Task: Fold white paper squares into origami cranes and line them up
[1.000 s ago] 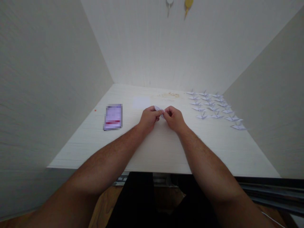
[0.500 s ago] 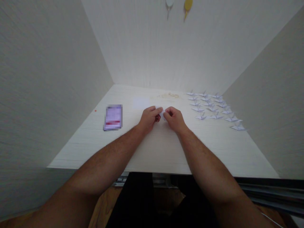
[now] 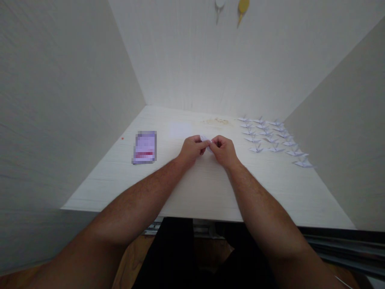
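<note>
Between my two hands, over the middle of the white table, is a small folded piece of white paper (image 3: 204, 138). My left hand (image 3: 192, 148) pinches it from the left, thumb on top. From the right, my right hand (image 3: 223, 149) grips its other end between thumb and forefinger. The fingertips of both hands almost meet, and they hide much of the paper, so its exact shape cannot be made out. Off to the right, several folded white paper cranes (image 3: 264, 132) stand in rows on the table.
A pixelated purple item (image 3: 145, 147) lies on the table (image 3: 204, 192) at the left, near a tiny red dot (image 3: 122, 138). A pale sheet (image 3: 180, 129) lies behind my left hand. Walls enclose three sides; white (image 3: 219, 4) and yellow hooks (image 3: 243, 6) hang on the back wall.
My fingertips have come closer together on the paper, and its upper edge now shows above my left thumb. The whole view has shifted slightly.
</note>
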Demonstrator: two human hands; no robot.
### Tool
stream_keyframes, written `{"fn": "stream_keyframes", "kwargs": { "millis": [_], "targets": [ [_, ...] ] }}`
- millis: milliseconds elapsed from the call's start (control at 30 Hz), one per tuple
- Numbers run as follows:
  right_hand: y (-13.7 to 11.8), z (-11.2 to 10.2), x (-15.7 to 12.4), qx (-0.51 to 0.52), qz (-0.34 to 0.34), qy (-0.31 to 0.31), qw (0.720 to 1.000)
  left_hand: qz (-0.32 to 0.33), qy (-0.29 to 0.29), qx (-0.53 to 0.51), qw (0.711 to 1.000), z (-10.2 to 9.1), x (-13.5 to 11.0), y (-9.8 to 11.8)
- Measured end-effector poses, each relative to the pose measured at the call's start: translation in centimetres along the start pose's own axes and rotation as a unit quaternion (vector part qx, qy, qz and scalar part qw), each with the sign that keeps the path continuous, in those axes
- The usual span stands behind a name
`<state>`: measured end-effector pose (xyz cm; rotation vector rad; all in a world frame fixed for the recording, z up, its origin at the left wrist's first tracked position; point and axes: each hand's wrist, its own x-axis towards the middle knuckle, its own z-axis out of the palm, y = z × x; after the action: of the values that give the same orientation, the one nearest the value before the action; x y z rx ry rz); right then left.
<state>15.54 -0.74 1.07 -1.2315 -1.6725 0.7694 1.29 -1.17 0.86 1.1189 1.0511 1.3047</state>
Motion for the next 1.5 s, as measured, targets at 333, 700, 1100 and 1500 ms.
{"fn": "stream_keyframes", "kwargs": {
  "millis": [333,700,1100,1500],
  "targets": [
    [-0.29,-0.04,0.16,-0.038,-0.011,-0.010,0.999,0.007,0.053,0.008,0.999,-0.05,0.19,0.06],
    [-0.14,-0.32,0.37,0.012,0.027,-0.009,1.000,-0.017,0.004,-0.024,1.000,-0.58,0.52,-0.13],
    [-0.56,-0.22,0.33,0.005,0.037,0.076,0.996,0.078,0.082,0.080,0.990,-0.33,0.16,0.37],
    [-0.44,-0.22,0.53,0.109,0.088,0.033,0.990,0.091,0.065,0.057,0.992,0.00,-0.40,0.65]
  ]
}}
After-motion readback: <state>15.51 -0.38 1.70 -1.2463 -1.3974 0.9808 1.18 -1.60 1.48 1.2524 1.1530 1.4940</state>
